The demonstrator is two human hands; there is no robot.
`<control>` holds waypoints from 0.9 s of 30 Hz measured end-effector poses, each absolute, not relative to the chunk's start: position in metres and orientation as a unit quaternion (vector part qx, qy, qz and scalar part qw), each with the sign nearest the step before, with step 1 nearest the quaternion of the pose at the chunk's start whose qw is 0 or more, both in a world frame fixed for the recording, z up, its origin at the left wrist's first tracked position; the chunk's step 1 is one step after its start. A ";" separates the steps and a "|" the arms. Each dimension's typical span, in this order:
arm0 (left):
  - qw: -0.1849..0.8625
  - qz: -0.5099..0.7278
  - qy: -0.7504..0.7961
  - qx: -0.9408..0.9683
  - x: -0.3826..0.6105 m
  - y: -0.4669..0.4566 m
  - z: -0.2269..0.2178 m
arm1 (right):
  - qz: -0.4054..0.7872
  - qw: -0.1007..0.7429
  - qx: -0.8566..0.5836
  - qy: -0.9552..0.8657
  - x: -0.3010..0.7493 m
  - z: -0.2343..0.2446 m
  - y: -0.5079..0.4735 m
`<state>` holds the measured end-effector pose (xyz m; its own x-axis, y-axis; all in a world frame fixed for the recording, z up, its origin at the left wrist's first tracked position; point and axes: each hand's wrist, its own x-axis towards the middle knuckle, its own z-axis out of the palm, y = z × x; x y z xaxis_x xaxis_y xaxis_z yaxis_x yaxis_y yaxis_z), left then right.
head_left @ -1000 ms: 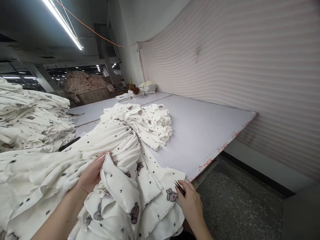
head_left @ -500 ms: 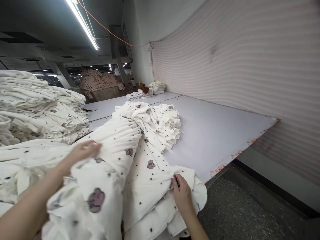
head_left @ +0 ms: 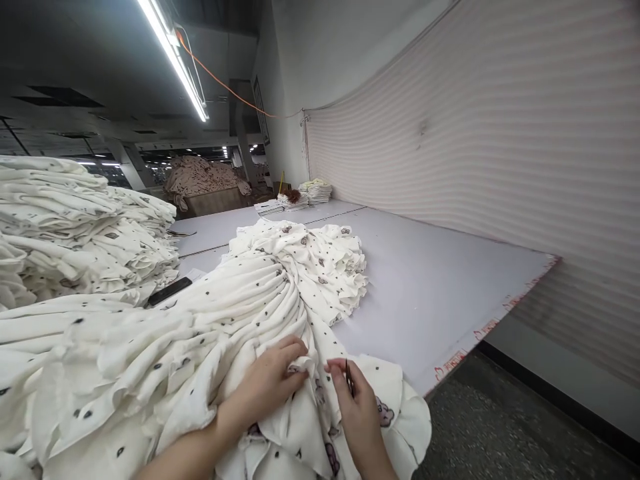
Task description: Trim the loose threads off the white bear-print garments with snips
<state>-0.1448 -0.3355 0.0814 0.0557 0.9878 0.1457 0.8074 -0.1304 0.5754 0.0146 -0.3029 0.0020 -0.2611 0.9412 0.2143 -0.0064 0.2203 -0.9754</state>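
Note:
White fleecy fabric with dark dots and mauve animal prints (head_left: 250,283) is heaped in gathered folds in front of me. My left hand (head_left: 275,377) pinches a fold of it between thumb and fingers, near the middle of the heap. Just to the right, my right hand (head_left: 357,400) is closed around small dark thread snips (head_left: 349,379), whose thin tips point up past the fingers. The fingertips of that hand are close to the cloth; whether they touch it I cannot tell. My palm hides most of the snips.
A tall pile of the same white fabric (head_left: 75,227) stands at left. Beside it lies a black flat object (head_left: 170,291) on the pale table (head_left: 425,287). Folded stacks (head_left: 315,192) sit at the far end. A striped sheet (head_left: 450,153) hangs along the right wall.
My left hand has moved right across the fabric and now grips a fold near my right hand. The front cloth has spread to the left, uncovering the black object.

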 end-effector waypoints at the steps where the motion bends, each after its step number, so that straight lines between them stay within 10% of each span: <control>1: 0.179 0.277 0.636 0.698 -0.147 -0.337 0.081 | 0.488 0.487 -0.388 -0.611 0.015 -0.009 -0.309; 7: 0.404 0.383 0.580 0.595 -0.153 -0.354 0.083 | 0.439 0.511 -0.375 -0.637 0.019 -0.032 -0.323; 14: 0.182 0.246 0.601 0.739 -0.142 -0.368 0.063 | 0.469 0.456 -0.354 -0.668 0.031 -0.017 -0.316; 27: 0.214 0.291 0.582 0.729 -0.145 -0.367 0.056 | 0.514 0.331 -0.312 -0.727 0.039 0.004 -0.310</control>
<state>-0.1454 -0.3674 0.0559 0.1529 0.9726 0.1754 0.7235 -0.2311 0.6505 0.0385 -0.3100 0.0042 -0.5865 0.7940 0.1601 0.1146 0.2770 -0.9540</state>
